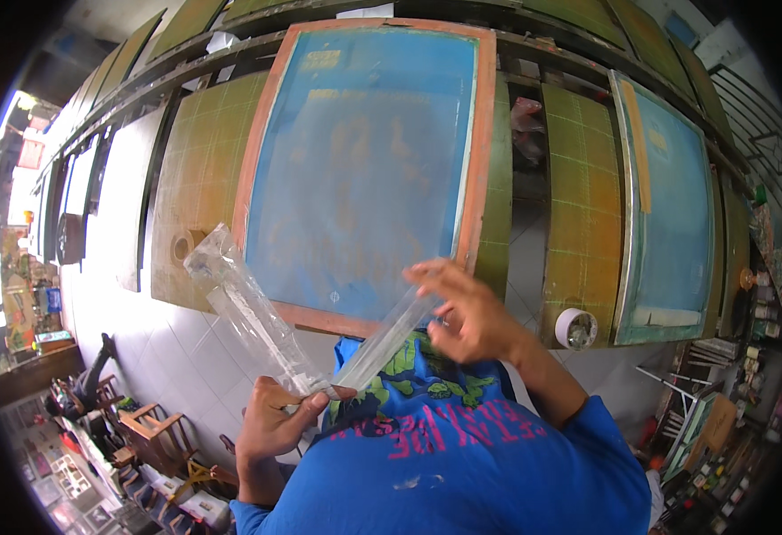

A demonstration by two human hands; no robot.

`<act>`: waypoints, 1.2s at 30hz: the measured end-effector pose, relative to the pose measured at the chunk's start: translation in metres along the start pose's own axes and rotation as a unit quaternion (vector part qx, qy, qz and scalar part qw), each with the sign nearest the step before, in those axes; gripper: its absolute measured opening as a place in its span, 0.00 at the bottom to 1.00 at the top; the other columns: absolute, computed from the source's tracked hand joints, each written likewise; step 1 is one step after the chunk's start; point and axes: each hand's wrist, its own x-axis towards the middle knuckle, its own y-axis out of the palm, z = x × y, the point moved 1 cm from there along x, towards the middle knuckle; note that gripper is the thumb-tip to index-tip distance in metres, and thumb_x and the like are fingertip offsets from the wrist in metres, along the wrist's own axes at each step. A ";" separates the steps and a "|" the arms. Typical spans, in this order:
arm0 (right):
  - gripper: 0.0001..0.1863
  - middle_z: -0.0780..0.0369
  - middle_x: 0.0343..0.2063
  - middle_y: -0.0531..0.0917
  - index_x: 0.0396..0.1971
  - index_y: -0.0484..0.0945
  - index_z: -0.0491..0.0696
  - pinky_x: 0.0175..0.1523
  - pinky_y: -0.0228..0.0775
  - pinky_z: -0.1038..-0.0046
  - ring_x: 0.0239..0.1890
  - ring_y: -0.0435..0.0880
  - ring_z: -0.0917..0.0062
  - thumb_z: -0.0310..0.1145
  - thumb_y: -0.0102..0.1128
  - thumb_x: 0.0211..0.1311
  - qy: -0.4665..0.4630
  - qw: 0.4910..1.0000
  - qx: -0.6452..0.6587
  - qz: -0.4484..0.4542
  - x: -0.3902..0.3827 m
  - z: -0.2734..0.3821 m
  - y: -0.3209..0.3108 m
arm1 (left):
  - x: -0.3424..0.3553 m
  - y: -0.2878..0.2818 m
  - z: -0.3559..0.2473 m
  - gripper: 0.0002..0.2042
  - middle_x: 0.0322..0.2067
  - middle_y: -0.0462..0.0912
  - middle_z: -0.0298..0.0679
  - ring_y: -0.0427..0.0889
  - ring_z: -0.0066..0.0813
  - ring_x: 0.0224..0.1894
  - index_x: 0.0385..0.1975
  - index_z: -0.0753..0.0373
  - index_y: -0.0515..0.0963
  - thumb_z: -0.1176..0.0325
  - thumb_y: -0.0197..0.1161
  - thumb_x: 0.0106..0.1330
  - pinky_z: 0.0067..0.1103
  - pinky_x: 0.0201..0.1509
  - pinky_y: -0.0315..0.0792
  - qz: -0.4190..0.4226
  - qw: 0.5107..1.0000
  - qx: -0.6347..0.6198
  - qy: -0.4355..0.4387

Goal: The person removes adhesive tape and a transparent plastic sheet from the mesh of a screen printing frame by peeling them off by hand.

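My left hand (277, 419) is closed, thumb over fingers, on a long strip of clear plastic film (261, 325). The film bends at this hand into two arms. One arm rises to the left and ends in a crumpled tip; the other slants up to the right. At that right arm's upper end is my right hand (467, 312), its fingers stretched out and apart; whether they touch the film is hard to tell. Just beyond both hands lies a large screen-printing frame (355, 178) with blue mesh and a reddish wooden border, faint pale shapes showing on the mesh.
Green gridded boards (580, 178) stand on both sides, over dark rails. A second blue screen frame (672, 223) lies at right. A white-sided tape roll (576, 328) sits near it; a brown tape roll (186, 245) is at left. Wooden chairs (154, 432) stand lower left on the tiled floor.
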 end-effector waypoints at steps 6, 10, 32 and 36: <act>0.37 0.54 0.68 0.75 0.64 0.77 0.41 0.83 0.42 0.52 0.78 0.60 0.57 0.29 0.44 0.49 -0.072 0.989 -0.113 0.066 0.027 -0.083 0.001 | -0.013 0.014 -0.009 0.12 0.13 0.76 0.41 0.74 0.28 0.14 0.44 0.57 0.91 0.60 0.63 0.75 0.25 0.26 0.68 -0.065 0.996 0.041 0.045; 0.37 0.54 0.66 0.78 0.64 0.76 0.40 0.83 0.43 0.52 0.77 0.63 0.58 0.27 0.43 0.49 -0.109 0.986 -0.097 0.076 0.018 -0.104 0.002 | -0.044 -0.002 0.001 0.13 0.14 0.81 0.39 0.78 0.30 0.17 0.31 0.62 0.91 0.62 0.65 0.71 0.25 0.29 0.69 -0.099 0.992 0.071 -0.027; 0.32 0.62 0.65 0.80 0.66 0.74 0.47 0.80 0.51 0.50 0.76 0.66 0.62 0.49 0.63 0.67 -0.150 0.975 -0.161 0.019 0.012 -0.123 0.019 | -0.113 -0.031 0.031 0.19 0.20 0.72 0.41 0.66 0.20 0.17 0.30 0.71 0.75 0.60 0.53 0.81 0.16 0.19 0.57 -0.636 0.748 -0.190 0.027; 0.45 0.65 0.70 0.75 0.70 0.71 0.52 0.79 0.53 0.50 0.77 0.63 0.66 0.62 0.68 0.57 -0.177 0.960 -0.214 0.026 0.011 -0.132 0.022 | -0.098 -0.034 0.026 0.18 0.22 0.71 0.39 0.68 0.21 0.18 0.31 0.70 0.77 0.61 0.55 0.80 0.17 0.23 0.62 -0.686 0.718 -0.118 0.002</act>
